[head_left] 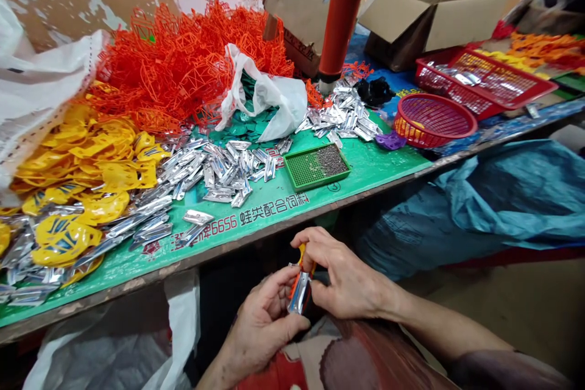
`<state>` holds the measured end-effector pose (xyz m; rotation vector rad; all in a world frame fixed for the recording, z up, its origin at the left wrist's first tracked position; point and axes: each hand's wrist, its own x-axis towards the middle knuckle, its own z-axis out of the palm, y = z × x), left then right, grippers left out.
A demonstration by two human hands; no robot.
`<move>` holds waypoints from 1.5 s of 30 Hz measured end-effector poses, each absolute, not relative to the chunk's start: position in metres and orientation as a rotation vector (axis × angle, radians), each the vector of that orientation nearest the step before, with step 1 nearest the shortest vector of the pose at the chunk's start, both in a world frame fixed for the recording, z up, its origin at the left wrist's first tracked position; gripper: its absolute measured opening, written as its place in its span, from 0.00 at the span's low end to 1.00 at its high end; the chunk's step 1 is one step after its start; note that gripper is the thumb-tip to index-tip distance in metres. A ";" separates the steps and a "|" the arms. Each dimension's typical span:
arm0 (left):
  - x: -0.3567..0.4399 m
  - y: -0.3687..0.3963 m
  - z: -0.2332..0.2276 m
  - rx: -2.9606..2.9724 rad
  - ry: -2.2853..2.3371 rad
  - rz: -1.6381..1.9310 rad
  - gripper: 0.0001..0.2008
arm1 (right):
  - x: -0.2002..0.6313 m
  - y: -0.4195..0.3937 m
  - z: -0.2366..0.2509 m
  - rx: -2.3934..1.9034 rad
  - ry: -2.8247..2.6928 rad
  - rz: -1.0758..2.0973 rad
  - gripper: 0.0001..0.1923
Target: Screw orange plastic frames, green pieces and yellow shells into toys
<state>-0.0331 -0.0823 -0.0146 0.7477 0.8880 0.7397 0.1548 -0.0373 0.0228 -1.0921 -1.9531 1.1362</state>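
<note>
Silver piece [299, 294], one, with orange-yellow plastic [302, 252], clamped between the fingers of left hand [265, 317] and right hand [345, 274] before the worktop [384, 164], apparently part-joined; many loose silver pieces [228, 167] lie unjoined.

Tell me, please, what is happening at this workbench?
A person's left hand and right hand together hold a small silver metal piece with orange and yellow plastic, in front of the bench edge. On the green tabletop lie heaps of yellow plastic parts, loose silver metal pieces and orange-red plastic frames, beside a green tray of tiny metal bits.
</note>
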 end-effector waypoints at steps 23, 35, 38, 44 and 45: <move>-0.032 -0.088 -0.030 0.785 0.803 0.752 0.27 | 0.163 -0.032 0.008 -0.888 -2.083 1.047 0.09; -0.031 -0.071 -0.018 0.616 0.828 0.758 0.22 | 0.165 -0.033 0.004 -0.940 -2.185 0.913 0.07; -0.032 -0.070 -0.023 0.594 0.864 0.741 0.23 | 0.167 -0.033 0.008 -1.017 -2.304 0.701 0.10; -0.031 -0.069 -0.026 0.511 0.815 0.724 0.25 | 0.169 -0.026 0.011 -0.775 -2.439 0.778 0.09; -0.031 -0.069 -0.026 0.503 0.797 0.722 0.25 | 0.168 -0.025 0.011 -0.755 -2.457 0.795 0.08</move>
